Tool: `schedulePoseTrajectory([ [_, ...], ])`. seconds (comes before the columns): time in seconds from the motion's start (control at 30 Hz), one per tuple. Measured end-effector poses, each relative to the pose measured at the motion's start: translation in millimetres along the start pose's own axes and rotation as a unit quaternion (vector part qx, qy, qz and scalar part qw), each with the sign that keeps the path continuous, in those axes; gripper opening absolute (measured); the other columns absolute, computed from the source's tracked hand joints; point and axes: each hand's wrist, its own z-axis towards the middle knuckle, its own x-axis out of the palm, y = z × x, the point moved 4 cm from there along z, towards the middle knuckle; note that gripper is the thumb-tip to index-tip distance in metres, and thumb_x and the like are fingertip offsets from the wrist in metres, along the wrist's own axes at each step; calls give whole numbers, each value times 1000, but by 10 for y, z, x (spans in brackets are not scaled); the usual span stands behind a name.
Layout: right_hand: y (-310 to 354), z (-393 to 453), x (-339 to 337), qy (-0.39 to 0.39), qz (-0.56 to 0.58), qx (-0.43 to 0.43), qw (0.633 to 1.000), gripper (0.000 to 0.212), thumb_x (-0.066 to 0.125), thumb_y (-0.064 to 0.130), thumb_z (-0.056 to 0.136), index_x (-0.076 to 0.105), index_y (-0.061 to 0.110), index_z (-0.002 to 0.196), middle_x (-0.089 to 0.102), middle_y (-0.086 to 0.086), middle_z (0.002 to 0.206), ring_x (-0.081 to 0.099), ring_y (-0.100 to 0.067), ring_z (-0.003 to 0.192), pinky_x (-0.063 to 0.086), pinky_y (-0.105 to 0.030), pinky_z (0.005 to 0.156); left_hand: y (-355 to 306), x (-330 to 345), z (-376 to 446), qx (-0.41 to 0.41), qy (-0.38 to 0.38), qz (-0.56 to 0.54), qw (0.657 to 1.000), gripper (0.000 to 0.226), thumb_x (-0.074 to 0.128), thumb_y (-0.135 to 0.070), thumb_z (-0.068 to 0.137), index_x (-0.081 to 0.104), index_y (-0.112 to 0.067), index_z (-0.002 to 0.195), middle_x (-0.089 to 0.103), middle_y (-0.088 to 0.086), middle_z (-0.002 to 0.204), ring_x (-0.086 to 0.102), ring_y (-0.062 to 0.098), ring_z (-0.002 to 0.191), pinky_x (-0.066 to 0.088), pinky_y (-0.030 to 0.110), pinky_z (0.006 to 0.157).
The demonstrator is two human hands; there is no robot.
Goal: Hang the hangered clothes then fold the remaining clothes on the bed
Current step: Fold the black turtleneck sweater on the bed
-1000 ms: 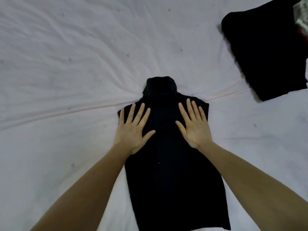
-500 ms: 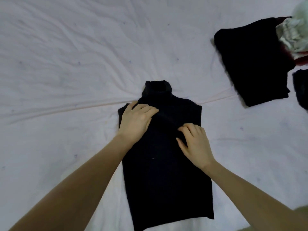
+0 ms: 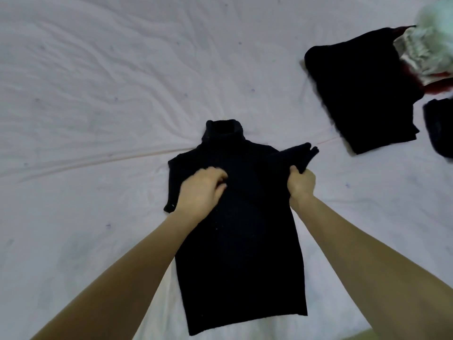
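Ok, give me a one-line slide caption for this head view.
Right hand grips a sleeve of the black turtleneck on the bed sheet, left hand on its chest.

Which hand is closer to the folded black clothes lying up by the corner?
The right hand. It grips the black turtleneck sweater's sleeve at the edge nearest the folded black garment. The left hand rests on the sweater's chest, farther away.
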Motion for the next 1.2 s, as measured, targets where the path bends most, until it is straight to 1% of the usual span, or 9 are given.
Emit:
schedulePoseTrajectory([
  [0.1, -45, 51, -50, 15, -2, 5, 1000, 31, 45, 20, 99, 56, 1, 121, 62, -15, 114, 60, -29, 102, 51, -44, 95, -228, 501, -49, 32, 208, 44, 977, 48, 54, -30, 97, 43, -25, 143, 45, -7, 143, 51, 17, 123, 48, 35, 94],
  [0.27, -16, 16, -26, 9, 8, -24, 1000, 25, 45, 22, 98, 56, 5, 114, 62, -10, 110, 60, -25, 100, 51, -43, 95, -358, 650, 130, 33, 219, 94, 971, 35, 56, -29, 96, 55, -20, 129, 53, -2, 125, 61, 23, 102, 48, 34, 78],
  [0.5, 152, -60, -267, -54, 99, -78, 991, 16, 41, 19, 101, 53, 11, 109, 59, -1, 104, 58, -16, 94, 47, -26, 85, -262, 313, 229, -121, -36, -39, 991, 19, 50, -25, 99, 58, -10, 109, 51, 3, 108, 58, 22, 72, 45, 33, 59],
  [0.6, 243, -90, -366, -66, 112, -98, 987, 13, 41, 19, 101, 51, 14, 108, 58, 6, 98, 57, -12, 91, 45, -24, 83, -368, 349, 363, -101, -60, -50, 992, 17, 52, -20, 98, 60, -7, 105, 51, 5, 106, 57, 23, 73, 50, 38, 62],
  [0.77, 363, -219, -436, -68, 102, -159, 980, 17, 39, 20, 102, 48, 10, 113, 55, 12, 91, 55, 1, 81, 42, -8, 70, -382, 624, 387, -93, 53, -25, 994, 57, 64, -23, 91, 39, -11, 141, 31, 7, 146, 47, 26, 122, 50, 39, 95],
  [0.9, 486, -449, -327, -51, 92, -230, 967, 10, 38, 20, 103, 42, 15, 110, 54, 15, 90, 54, 14, 77, 42, -4, 67, -341, 710, 154, 3, 188, 112, 976, 72, 55, -41, 95, 17, -21, 153, 4, 0, 162, 1, 26, 149, 5, 43, 121],
  [0.97, 479, -552, -186, -13, 59, -256, 965, 12, 37, 23, 103, 40, 15, 111, 56, 11, 88, 57, 5, 77, 45, -11, 69, -312, 690, 40, 30, 258, 83, 962, 61, 48, -36, 99, 22, -24, 153, 13, -4, 161, 7, 20, 149, 6, 37, 120],
  [1.1, 347, -698, 231, 154, -132, -327, 923, 24, 38, 24, 102, 38, 19, 125, 60, 2, 84, 60, -13, 72, 47, -32, 65, -88, 87, -139, -189, -69, -135, 970, 36, 41, -14, 96, 55, -23, 128, 62, -8, 121, 58, 13, 110, 44, 28, 90],
  [1.2, -14, -768, 592, 328, -391, -437, 741, 46, 40, 17, 101, 30, 21, 146, 45, -4, 145, 41, -20, 134, 29, -37, 114, 220, -311, -380, -293, -305, -191, 886, 37, 37, -12, 96, 45, -10, 132, 48, 6, 131, 46, 21, 119, 38, 37, 103],
])
